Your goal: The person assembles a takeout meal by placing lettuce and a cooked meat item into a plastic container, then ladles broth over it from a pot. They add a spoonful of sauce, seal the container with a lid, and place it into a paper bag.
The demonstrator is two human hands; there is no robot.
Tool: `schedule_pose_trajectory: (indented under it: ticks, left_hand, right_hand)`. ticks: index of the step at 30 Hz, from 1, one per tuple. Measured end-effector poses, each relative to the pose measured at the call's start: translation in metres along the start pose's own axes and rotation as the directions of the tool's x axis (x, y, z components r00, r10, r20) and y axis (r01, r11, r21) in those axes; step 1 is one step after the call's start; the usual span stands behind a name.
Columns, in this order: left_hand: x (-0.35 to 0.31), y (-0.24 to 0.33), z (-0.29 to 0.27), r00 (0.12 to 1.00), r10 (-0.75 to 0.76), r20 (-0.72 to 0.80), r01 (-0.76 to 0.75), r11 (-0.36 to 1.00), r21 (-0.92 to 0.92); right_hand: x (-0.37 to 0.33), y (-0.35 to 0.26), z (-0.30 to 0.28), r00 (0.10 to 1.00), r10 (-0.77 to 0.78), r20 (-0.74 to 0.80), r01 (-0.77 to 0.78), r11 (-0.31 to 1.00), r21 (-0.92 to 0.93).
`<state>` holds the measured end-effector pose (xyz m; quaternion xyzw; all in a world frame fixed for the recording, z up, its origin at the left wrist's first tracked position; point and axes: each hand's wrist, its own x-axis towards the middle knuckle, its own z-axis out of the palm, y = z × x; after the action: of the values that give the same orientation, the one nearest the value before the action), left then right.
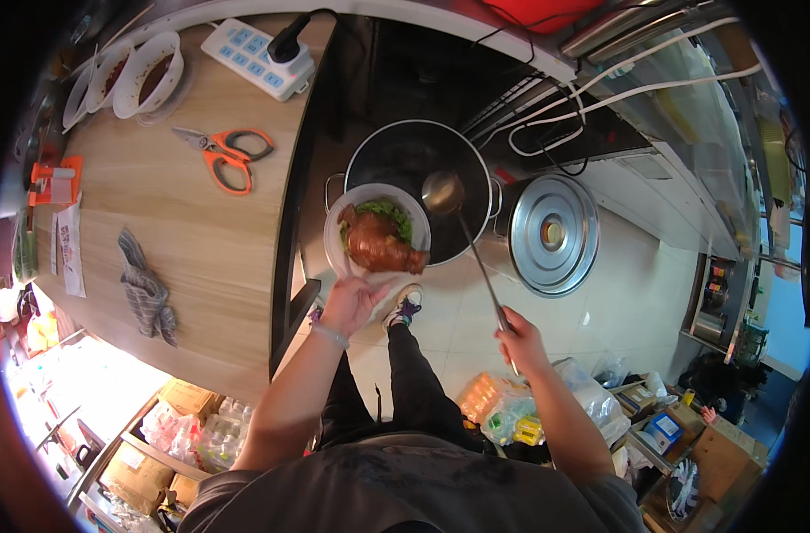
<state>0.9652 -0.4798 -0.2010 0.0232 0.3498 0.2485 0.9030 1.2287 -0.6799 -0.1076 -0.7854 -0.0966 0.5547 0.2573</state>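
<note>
My left hand grips the near rim of a white bowl. In the bowl lies a glossy brown braised pork knuckle on green leafy vegetables. The bowl is over the near left part of a large dark pot with two side handles, and hides some of its mouth. My right hand is closed round the long handle of a metal ladle. Its head is over the right part of the pot, beside the bowl; I cannot tell whether it holds liquid.
A lidded metal pot stands on the floor to the right. On the wooden table at left lie orange-handled scissors, a grey cloth, a power strip and several white bowls. Bags sit near my right leg.
</note>
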Motion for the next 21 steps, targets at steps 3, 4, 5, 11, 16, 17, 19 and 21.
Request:
schedule_pose_trajectory:
  ticks: [3,4,5,11,16,17,19,21]
  left_hand:
    - [-0.056,0.013,0.043,1.0,0.015,0.015,-0.015,1.0,-0.01]
    - [-0.078,0.02,0.055,0.999,0.025,0.021,-0.024,0.999,-0.026]
    - [-0.097,0.029,0.066,0.999,0.044,-0.006,-0.045,0.999,-0.012]
    - [-0.18,0.09,0.089,0.991,0.132,-0.01,-0.133,0.987,-0.088]
    - [-0.199,0.142,0.05,0.98,0.187,-0.062,-0.194,0.969,-0.151]
    - [-0.201,0.15,0.04,0.959,0.282,-0.033,-0.283,0.958,-0.033]
    - [-0.201,0.17,0.019,0.941,0.33,-0.08,-0.329,0.944,0.017]
    - [-0.203,0.187,0.004,0.932,0.349,-0.103,-0.349,0.937,0.011]
  right_hand:
    - [0.061,0.01,0.032,0.924,-0.375,-0.07,0.245,0.724,-0.645]
    - [0.075,0.013,0.041,0.909,-0.412,-0.071,0.264,0.697,-0.666]
    - [0.09,0.015,0.054,0.92,-0.38,-0.097,0.207,0.68,-0.703]
    - [0.154,0.04,0.108,0.961,-0.234,-0.145,0.044,0.65,-0.759]
    - [0.192,0.069,0.126,0.976,-0.153,-0.153,-0.015,0.656,-0.755]
    - [0.187,0.065,0.131,0.95,-0.286,-0.128,0.081,0.618,-0.782]
    - [0.159,0.036,0.143,0.9,-0.416,-0.128,0.121,0.521,-0.845]
    - [0.112,-0.023,0.166,0.789,-0.615,0.017,0.529,0.664,-0.528]
